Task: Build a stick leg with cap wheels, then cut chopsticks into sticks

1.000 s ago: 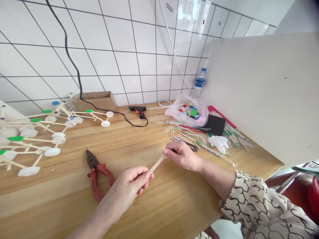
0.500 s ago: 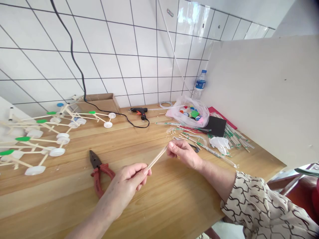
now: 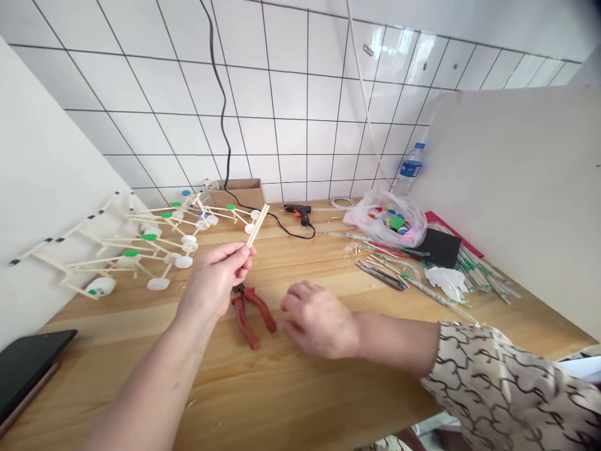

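Left hand's grip [image 3: 213,279] is clamped on two sticks [image 3: 258,225], slanted away beyond the pliers [image 3: 241,318]; right hand's grip [image 3: 322,319], nearer the pliers' handles, is curled just right of them, whether holding anything cannot be told.

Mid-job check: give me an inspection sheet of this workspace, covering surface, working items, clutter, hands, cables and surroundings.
Surface: wooden tabletop, with a few small scraps on it.
Working items: two thin sticks, side by side; red-handled pliers lying on the tabletop, head partly hidden.
Clutter: stick frames with white caps at left; glue gun, cardboard box and bag of coloured pieces towards the back; snips and black sheet at right.
Left hand: holding the sticks.
Right hand: fingers bent, beside the pliers; blurred, grip unclear.
Cables: black cord down the wall, another stretch on the tabletop at the glue gun.
Surroundings: white tiled wall behind, white panel at right; bottle at back right.
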`<state>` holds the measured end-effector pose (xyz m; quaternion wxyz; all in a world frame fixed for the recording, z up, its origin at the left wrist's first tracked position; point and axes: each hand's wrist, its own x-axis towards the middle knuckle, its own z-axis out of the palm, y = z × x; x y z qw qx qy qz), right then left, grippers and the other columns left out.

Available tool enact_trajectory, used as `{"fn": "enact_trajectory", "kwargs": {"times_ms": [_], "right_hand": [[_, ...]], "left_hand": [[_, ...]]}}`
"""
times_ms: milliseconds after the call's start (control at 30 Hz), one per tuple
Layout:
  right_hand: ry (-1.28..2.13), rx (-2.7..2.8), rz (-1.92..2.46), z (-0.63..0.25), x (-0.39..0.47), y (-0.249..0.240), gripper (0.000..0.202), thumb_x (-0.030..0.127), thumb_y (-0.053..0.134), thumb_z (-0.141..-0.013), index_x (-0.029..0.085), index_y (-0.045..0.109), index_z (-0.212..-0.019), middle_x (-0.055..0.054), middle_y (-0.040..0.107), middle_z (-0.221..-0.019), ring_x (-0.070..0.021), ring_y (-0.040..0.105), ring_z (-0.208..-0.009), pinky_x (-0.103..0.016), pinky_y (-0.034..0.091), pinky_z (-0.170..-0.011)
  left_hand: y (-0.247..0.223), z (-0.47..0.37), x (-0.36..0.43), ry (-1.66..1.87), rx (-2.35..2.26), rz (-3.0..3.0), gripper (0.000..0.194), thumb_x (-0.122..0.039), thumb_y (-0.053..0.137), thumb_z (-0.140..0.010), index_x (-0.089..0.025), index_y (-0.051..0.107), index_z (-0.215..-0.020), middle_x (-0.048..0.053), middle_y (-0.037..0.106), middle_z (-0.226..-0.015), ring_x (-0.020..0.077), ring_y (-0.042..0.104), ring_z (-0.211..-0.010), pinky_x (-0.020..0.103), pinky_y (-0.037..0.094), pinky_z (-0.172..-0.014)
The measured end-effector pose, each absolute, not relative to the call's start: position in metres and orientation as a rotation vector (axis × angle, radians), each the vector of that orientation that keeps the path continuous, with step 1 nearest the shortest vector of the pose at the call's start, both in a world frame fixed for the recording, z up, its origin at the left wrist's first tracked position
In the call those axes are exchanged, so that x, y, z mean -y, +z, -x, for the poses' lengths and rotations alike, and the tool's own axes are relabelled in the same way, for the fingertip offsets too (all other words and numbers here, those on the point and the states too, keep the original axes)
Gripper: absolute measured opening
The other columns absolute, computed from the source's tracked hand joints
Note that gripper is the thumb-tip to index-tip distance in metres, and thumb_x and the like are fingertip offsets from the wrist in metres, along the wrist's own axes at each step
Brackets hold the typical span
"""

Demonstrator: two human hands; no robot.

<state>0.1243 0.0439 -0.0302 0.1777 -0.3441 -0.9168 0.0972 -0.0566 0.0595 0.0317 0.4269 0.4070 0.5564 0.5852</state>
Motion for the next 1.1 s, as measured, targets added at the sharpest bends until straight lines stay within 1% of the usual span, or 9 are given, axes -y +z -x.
{"fn": "enact_trajectory", "kwargs": {"times_ms": [67,167,367,600,733,800,867,967,1100], "right_hand": [[0.150,2.670,0.964,-0.092,-0.040,-0.021,0.041,0.051,0.049,-0.081,0.013,0.059,-0.093,-0.013,0.058,-0.093,-0.0253,0.053,-0.088,-0.039,0.045,-0.078],[0.165,2.772,1.034,-0.053,-0.038,-0.003,0.053,0.054,0.053,-0.076,0.007,0.058,-0.102,-0.017,0.057,-0.099,-0.0290,0.053,-0.090,-0.042,0.047,-0.076],[0.541,2.801,1.304,-0.041,-0.043,0.017,0.032,0.021,0.061,-0.069,0.008,0.060,-0.099,-0.021,0.058,-0.101,-0.0324,0.054,-0.093,-0.042,0.047,-0.072],[0.791,2.500,1.428,-0.101,-0.049,0.015,0.003,0.018,0.058,-0.066,0.018,0.057,-0.068,-0.005,0.056,-0.071,-0.0194,0.054,-0.068,-0.031,0.043,-0.060],[1.029,2.314,1.530,-0.154,-0.054,0.013,0.024,0.022,0.058,-0.066,0.019,0.042,-0.048,0.004,0.039,-0.047,-0.0098,0.039,-0.044,-0.025,0.031,-0.044],[1.161,2.195,1.534,-0.176,-0.056,0.006,0.026,0.030,0.054,-0.072,0.019,0.042,-0.052,0.005,0.036,-0.047,-0.0078,0.035,-0.041,-0.023,0.027,-0.041],[1.345,1.987,1.461,-0.193,-0.059,-0.004,0.023,0.036,0.054,-0.074,0.017,0.047,-0.061,0.005,0.041,-0.052,-0.0075,0.038,-0.044,-0.022,0.030,-0.043],[1.745,1.476,1.157,-0.204,-0.062,-0.018,0.027,0.036,0.066,-0.065,0.015,0.056,-0.078,0.000,0.055,-0.067,-0.0102,0.050,-0.055,-0.025,0.039,-0.054],[1.944,1.190,0.877,-0.207,-0.066,-0.020,0.026,0.028,0.072,-0.059,0.013,0.063,-0.078,-0.006,0.061,-0.083,-0.0165,0.056,-0.077,-0.030,0.043,-0.070]], "left_hand": [[0.032,0.062,-0.063,1.510,-1.421,-0.997,0.017,-0.024,0.065,-0.052,-0.012,0.064,-0.064,-0.002,0.050,-0.052,0.0064,0.040,-0.046,0.016,0.024,-0.039],[0.032,0.068,-0.065,1.550,-1.453,-0.992,0.015,-0.025,0.063,-0.051,-0.013,0.062,-0.061,-0.003,0.049,-0.050,0.0064,0.038,-0.044,0.017,0.023,-0.039],[0.028,0.066,-0.065,1.528,-1.454,-1.020,0.013,-0.026,0.063,-0.054,-0.014,0.061,-0.059,-0.003,0.048,-0.049,0.0069,0.038,-0.045,0.019,0.027,-0.043],[0.022,0.058,-0.064,1.442,-1.411,-1.054,0.017,-0.030,0.066,-0.056,-0.014,0.064,-0.062,-0.003,0.048,-0.049,0.0071,0.039,-0.045,0.019,0.028,-0.043],[0.018,0.053,-0.064,1.387,-1.388,-1.054,0.019,-0.030,0.067,-0.057,-0.013,0.065,-0.063,-0.003,0.049,-0.049,0.0066,0.040,-0.046,0.018,0.029,-0.044],[0.016,0.048,-0.063,1.357,-1.377,-1.054,0.019,-0.031,0.068,-0.056,-0.012,0.064,-0.062,-0.003,0.049,-0.049,0.0063,0.040,-0.046,0.018,0.030,-0.045],[0.013,0.043,-0.063,1.333,-1.371,-1.055,0.020,-0.032,0.068,-0.056,-0.012,0.064,-0.062,-0.003,0.049,-0.049,0.0063,0.040,-0.046,0.018,0.030,-0.045],[0.009,0.035,-0.064,1.300,-1.374,-1.053,0.022,-0.032,0.068,-0.055,-0.012,0.064,-0.063,-0.003,0.050,-0.049,0.0065,0.040,-0.045,0.018,0.027,-0.043],[0.005,0.027,-0.068,1.262,-1.386,-1.050,0.022,-0.032,0.067,-0.055,-0.012,0.064,-0.063,-0.003,0.050,-0.049,0.0066,0.040,-0.044,0.018,0.022,-0.040]]}}
